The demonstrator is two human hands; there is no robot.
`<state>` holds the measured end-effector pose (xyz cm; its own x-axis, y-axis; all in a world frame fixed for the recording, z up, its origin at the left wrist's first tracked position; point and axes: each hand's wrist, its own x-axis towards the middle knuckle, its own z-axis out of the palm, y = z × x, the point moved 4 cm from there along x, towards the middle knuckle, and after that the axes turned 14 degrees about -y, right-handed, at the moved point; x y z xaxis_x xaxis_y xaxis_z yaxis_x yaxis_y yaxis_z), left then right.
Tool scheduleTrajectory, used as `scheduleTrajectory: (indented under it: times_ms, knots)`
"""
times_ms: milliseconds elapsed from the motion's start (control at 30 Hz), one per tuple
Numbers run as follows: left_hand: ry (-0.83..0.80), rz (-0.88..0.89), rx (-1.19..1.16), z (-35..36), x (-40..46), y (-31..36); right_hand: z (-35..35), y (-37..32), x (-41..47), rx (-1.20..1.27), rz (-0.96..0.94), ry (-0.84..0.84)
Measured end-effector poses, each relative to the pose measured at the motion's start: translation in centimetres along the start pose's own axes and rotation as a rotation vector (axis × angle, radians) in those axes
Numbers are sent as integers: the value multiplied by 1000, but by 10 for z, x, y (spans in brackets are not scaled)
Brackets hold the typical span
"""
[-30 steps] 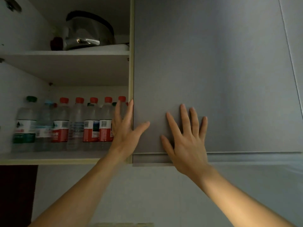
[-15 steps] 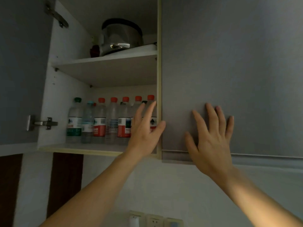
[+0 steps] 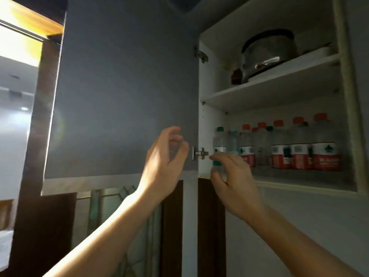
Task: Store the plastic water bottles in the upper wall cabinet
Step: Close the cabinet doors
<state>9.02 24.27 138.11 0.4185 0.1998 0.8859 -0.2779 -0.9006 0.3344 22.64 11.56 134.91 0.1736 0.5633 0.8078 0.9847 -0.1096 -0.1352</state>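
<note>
Several clear plastic water bottles [image 3: 299, 150] with red and green caps stand in a row on the lower shelf [image 3: 299, 181] of the upper wall cabinet. The cabinet's grey left door [image 3: 119, 92] is swung wide open. My left hand [image 3: 165, 162] is raised in front of that door near its hinge side, fingers loosely curled and holding nothing. My right hand [image 3: 233, 180] hovers at the cabinet's lower left corner, in front of the green-capped bottle [image 3: 219, 144], fingers bent and empty.
A steel pot [image 3: 267, 54] sits on the upper shelf [image 3: 269, 80]. Door hinges [image 3: 199, 153] show at the cabinet's left side. Below are dark wood panels [image 3: 211, 226] and a pale wall [image 3: 299, 216]; a bright doorway [image 3: 18, 56] lies far left.
The view has swung left, bringing the open left door into sight. Both hands have left the closed right door and moved left toward the hinge side, fingers now curled.
</note>
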Motion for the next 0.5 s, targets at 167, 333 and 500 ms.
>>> scheduleTrajectory:
  times_ms: [167, 333, 500]
  knots:
    - [211, 79, 298, -104, -16, -19, 81, -89, 58, 161, -47, -89]
    - [348, -26, 621, -177, -25, -45, 143, -149, 95, 303, 6, -186]
    - [248, -170, 311, -204, -25, -81, 169, -168, 103, 277, 34, -273]
